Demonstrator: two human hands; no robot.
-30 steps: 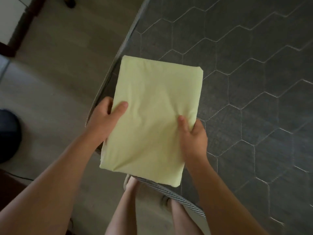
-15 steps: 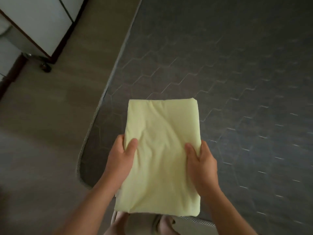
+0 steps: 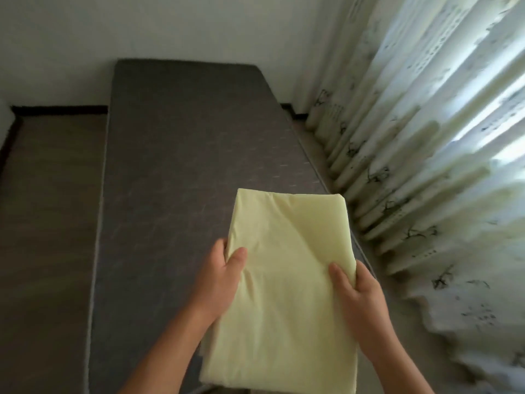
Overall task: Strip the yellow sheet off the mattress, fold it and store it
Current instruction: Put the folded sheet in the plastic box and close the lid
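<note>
Both hands, left (image 3: 220,275) and right (image 3: 359,297), gripped the folded sheet (image 3: 287,282) by its side edges above the bare mattress (image 3: 176,143). It looked soft, light and floppy; supporting both sides seemed wise.

Bare mattress (image 3: 181,143) top lies open ahead; curtain (image 3: 426,166) crowds its right edge

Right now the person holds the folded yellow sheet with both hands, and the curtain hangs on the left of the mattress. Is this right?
Not quite. In the head view the curtain hangs on the right of the mattress. The rest holds: left hand and right hand hold the folded yellow sheet.
</note>
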